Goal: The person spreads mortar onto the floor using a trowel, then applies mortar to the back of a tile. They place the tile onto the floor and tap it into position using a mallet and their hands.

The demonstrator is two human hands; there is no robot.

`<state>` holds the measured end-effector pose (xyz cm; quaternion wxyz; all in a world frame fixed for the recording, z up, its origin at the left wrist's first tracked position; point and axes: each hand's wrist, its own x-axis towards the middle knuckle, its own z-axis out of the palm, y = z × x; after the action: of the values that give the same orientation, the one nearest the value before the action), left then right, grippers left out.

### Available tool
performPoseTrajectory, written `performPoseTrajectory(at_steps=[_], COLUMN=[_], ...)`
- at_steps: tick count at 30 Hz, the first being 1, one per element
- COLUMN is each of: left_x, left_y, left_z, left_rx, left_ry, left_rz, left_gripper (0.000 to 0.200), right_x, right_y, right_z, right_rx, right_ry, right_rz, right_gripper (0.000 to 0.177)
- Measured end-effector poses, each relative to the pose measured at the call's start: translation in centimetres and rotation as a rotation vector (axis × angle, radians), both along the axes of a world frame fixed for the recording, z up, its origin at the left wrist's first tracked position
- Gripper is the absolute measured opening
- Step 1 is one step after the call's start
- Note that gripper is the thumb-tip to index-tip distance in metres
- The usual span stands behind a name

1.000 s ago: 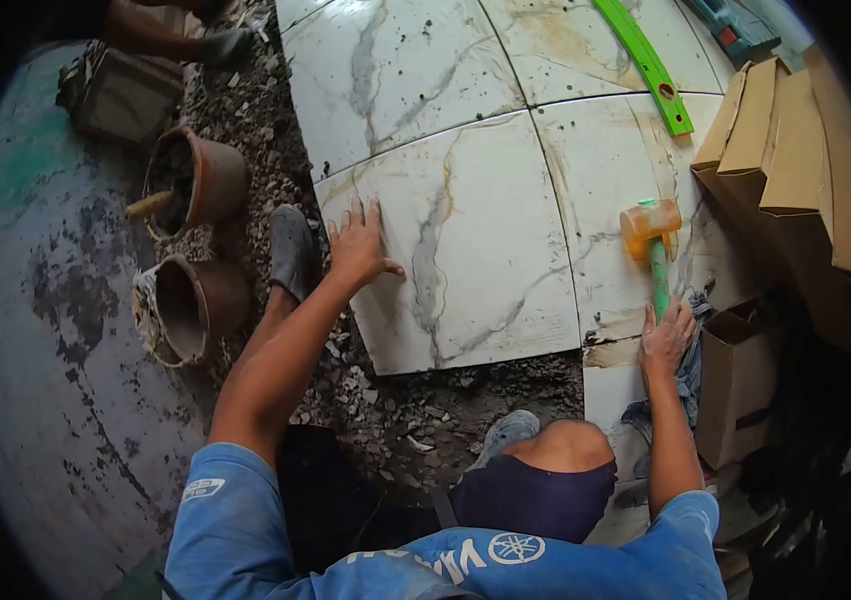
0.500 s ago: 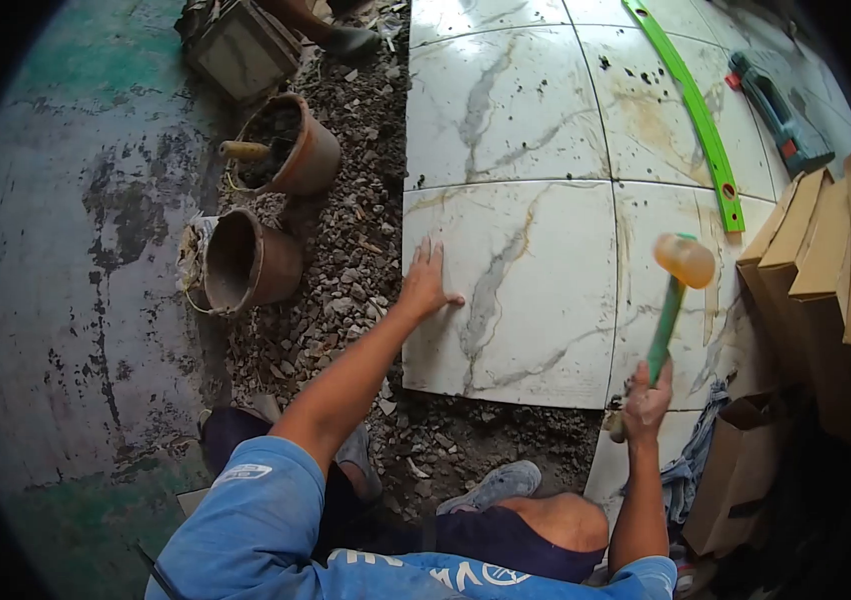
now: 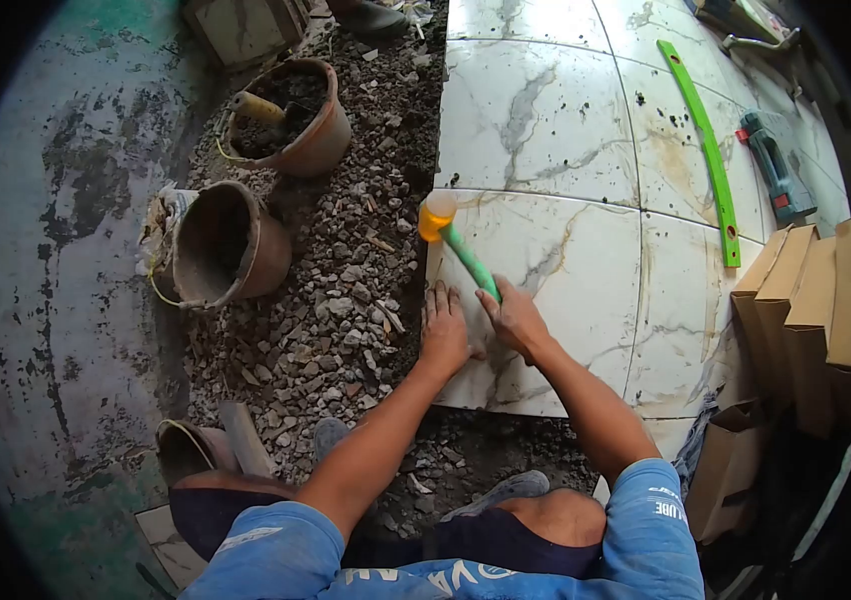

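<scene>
My right hand (image 3: 518, 318) grips the green handle of a rubber mallet (image 3: 468, 262). Its orange-and-white head is over the far left corner of a marble-patterned floor tile (image 3: 571, 300). Flat on that same tile, near its left edge, lies my left hand (image 3: 446, 328), fingers stretched forward and thumb out to the side. Loose rubble (image 3: 331, 315) borders the tile on the left and shows below its near edge.
A bucket (image 3: 321, 135) of dark mix with a wooden-handled tool and a second bucket (image 3: 271, 255) stand on the left. Rightward are a green level (image 3: 703, 150), a dark teal power tool (image 3: 778, 165) and cardboard boxes (image 3: 806, 310). Another person's foot (image 3: 371, 18) shows at the top.
The mallet has swung from the right side over to the tile's far left corner, with my right hand moving leftward. My left hand stays flat near the tile's left edge. The view has shifted slightly.
</scene>
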<state>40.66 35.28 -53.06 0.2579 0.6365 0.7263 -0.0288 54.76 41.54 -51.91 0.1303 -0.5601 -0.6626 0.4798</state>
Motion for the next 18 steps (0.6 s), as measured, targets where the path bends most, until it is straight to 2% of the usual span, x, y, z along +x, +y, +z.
performPoseTrajectory(at_steps=[1,3,5,6,8,10,11,12,14,17,18], left_x=[-0.1,-0.5,-1.3,-2.2,-3.8,-5.0,-5.8,-6.0,-6.1,-6.4,-6.7], left_y=[0.4,0.4,1.6,4.6,7.5,13.0,15.1,16.4,16.9,17.4,17.3], left_z=[0.2,0.2,0.6,1.7,-0.7,-0.7,-1.1,-1.2,-1.3,-1.0,-1.0], left_rx=[-0.045,0.004,-0.105,-0.314,0.134,0.129,0.061,0.042,0.024,0.001,-0.001], left_ry=[0.0,0.034,0.14,0.041,0.211,0.283,0.264,0.269,0.248,0.275,0.287], left_rz=[0.022,-0.015,-0.115,-0.085,-0.217,-0.349,-0.362,-0.384,-0.392,-0.431,-0.466], left_gripper=[0.122,0.115,0.109,0.106,0.113,0.127,0.142,0.148,0.148,0.146,0.145], right_x=[0.1,1.2,3.9,5.4,8.7,10.9,11.5,11.7,11.8,10.9,10.6], right_y=[-0.3,-2.5,-4.9,-6.3,-10.1,-13.7,-15.0,-15.8,-18.1,-19.3,-19.7], right_z=[0.1,1.9,3.7,4.5,3.2,3.0,2.9,2.9,3.4,3.6,4.4], right_rx=[0.005,-0.032,-0.077,-0.085,-0.154,-0.081,-0.009,-0.011,0.118,0.132,-0.008], right_ry=[0.05,0.065,0.093,0.112,0.165,0.083,0.01,0.0,-0.18,-0.093,-0.02], right_rz=[0.027,-0.111,-0.257,-0.327,-0.508,-0.541,-0.569,-0.584,-0.528,-0.4,-0.336], right_gripper=[0.045,0.046,0.047,0.047,0.048,0.049,0.05,0.05,0.051,0.044,0.041])
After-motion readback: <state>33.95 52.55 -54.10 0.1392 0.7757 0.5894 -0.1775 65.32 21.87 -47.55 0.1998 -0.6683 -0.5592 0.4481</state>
